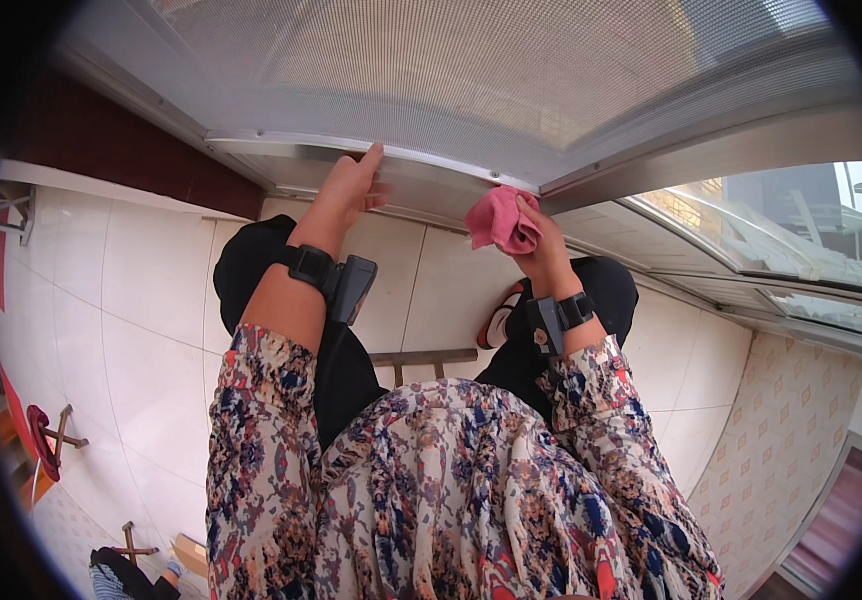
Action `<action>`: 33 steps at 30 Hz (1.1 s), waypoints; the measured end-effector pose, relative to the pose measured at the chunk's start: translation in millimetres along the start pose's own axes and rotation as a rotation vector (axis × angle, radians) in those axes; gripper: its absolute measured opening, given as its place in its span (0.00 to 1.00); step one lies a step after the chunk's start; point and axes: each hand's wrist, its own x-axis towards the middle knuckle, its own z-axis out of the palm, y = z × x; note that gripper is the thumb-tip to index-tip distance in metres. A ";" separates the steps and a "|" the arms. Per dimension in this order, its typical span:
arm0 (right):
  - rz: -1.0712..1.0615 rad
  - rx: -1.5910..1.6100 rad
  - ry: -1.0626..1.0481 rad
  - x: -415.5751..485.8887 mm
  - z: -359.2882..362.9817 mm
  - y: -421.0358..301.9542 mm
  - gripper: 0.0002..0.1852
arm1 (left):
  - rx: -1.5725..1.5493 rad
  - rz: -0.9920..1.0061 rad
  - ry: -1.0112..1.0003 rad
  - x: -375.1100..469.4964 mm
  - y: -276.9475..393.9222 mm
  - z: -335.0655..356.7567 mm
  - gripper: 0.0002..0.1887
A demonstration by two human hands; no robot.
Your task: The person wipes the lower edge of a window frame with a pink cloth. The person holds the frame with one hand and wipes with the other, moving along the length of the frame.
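A folded pink cloth [502, 217] is bunched in my right hand [539, 244], near the right end of the bottom rail of a metal-framed mesh screen [431, 82]. My left hand [348, 184] is at the middle of that bottom rail [431, 174] with no object in it. Its thumb points up toward the white lower edge strip [311, 139], and its other fingers are blurred and spread from the thumb. Whether they press on the metal cannot be made out. Each wrist wears a black strap with a dark device.
On the right, a sliding glass window [783, 217] stands in a metal frame. A dark red panel [130, 142] is at the left. Below me is a stool's metal frame [423, 356] on white floor tiles [393, 262]. Behind, another person [127, 574] is partly visible near a folding stool [48, 442].
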 end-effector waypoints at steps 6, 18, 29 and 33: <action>0.008 0.008 0.087 11.2 -6.5 8.4 0.13 | -0.012 0.002 -0.021 -9.3 3.9 1.5 0.24; 0.274 -0.300 0.175 12.4 10.8 19.7 0.18 | -0.022 -0.035 -0.069 -10.7 -0.2 1.3 0.25; 0.028 -0.104 0.067 15.6 17.6 23.9 0.18 | 0.000 -0.003 -0.053 -6.7 -1.1 3.8 0.25; 0.061 -0.093 0.165 21.6 15.9 31.5 0.19 | -0.001 -0.016 -0.048 -8.1 -2.3 7.0 0.25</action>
